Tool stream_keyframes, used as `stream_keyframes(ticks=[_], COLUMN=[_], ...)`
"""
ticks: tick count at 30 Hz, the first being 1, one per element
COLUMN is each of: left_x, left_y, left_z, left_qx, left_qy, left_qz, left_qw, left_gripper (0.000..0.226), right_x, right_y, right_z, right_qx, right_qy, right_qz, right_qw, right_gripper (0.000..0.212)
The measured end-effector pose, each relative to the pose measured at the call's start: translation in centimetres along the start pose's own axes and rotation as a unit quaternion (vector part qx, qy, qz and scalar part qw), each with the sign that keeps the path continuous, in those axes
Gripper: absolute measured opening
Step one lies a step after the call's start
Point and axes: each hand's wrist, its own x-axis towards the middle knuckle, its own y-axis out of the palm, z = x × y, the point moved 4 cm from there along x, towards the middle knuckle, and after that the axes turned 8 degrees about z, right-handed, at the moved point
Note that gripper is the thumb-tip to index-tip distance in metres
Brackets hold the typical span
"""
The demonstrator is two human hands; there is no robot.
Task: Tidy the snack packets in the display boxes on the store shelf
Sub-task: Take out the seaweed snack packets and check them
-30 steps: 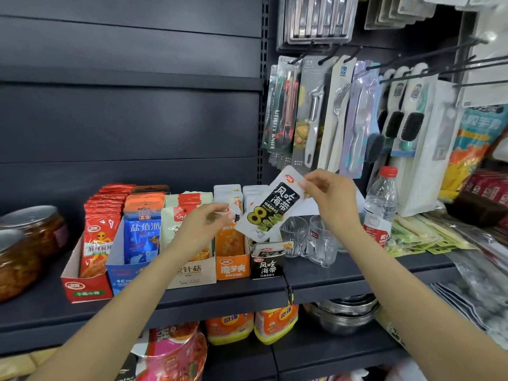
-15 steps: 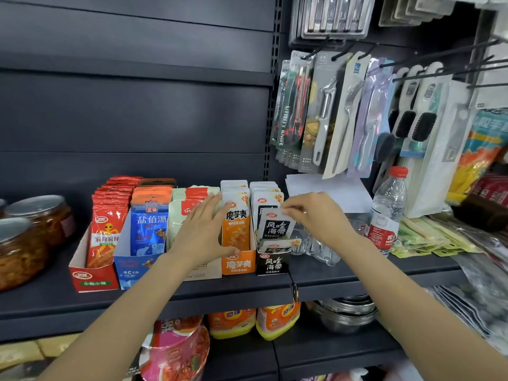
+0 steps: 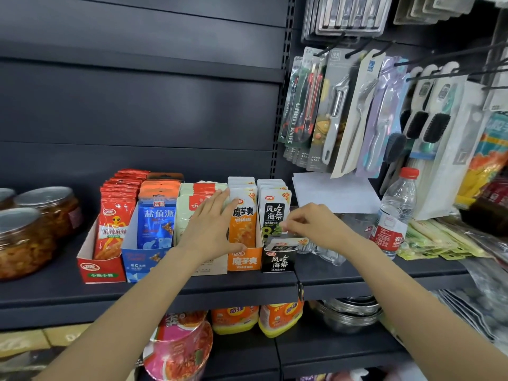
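Person's left hand lies flat and open across the beige box's packets, while the right hand pinches the front black-and-white seaweed packet in its black box.

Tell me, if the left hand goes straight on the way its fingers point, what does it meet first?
Probably the orange packets: the left hand lies flat, fingers aimed up and right at their tops. Depth is unclear.

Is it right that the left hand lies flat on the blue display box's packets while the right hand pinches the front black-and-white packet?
Not quite. In the head view the left hand lies on the pale green packets, not the blue box's; the right hand does pinch the black-and-white packet.
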Motion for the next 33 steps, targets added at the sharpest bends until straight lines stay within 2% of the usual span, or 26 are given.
stream_keyframes(ticks=[3, 6, 9, 13, 16, 22, 26, 30, 33], left_x=[0.0, 0.3, 1.3, 2.8, 3.6, 3.9, 4.0, 3.7, 3.2], left_y=[0.0, -0.5, -1.1, -1.6, -1.4, -1.0, -0.9, -1.4, -2.3], left_z=[0.1, 0.2, 0.4, 0.4, 0.5, 0.8, 0.8, 0.4, -0.7], left_qx=[-0.009, -0.027, -0.020, 0.009, 0.021, 0.028, 0.022, 0.013, -0.002], left_qy=[0.003, 0.003, 0.004, 0.023, 0.034, 0.038, 0.034, 0.033, 0.050], left_qz=[-0.004, -0.026, -0.053, -0.046, -0.037, -0.030, -0.030, -0.030, -0.067], left_qw=[1.000, 0.999, 0.998, 0.999, 0.999, 0.998, 0.999, 0.999, 0.997], left_gripper=[0.103, 0.101, 0.096, 0.095, 0.095, 0.094, 0.093, 0.089, 0.080], right_x=[0.4, 1.6, 3.5, 6.2, 7.7, 9.3, 8.6, 7.7, 6.6], right_y=[-0.3, -1.1, -1.7, -1.3, -0.9, -1.2, -2.3, -3.0, -3.4], right_z=[0.2, 0.0, 0.0, -0.1, -0.3, -0.5, -0.4, 0.0, 0.0], right_qx=[0.008, -0.036, -0.074, -0.123, -0.161, -0.111, -0.100, -0.137, -0.069], right_qy=[0.000, -0.004, -0.001, 0.022, 0.038, 0.019, 0.027, 0.017, -0.016], right_qz=[-0.009, -0.064, -0.117, -0.092, -0.097, -0.137, -0.158, -0.181, -0.207], right_qw=[1.000, 0.997, 0.990, 0.988, 0.981, 0.984, 0.982, 0.974, 0.976], right_gripper=[0.023, 0.015, 0.024, 0.038, 0.034, 0.013, 0.012, 0.014, 0.009])
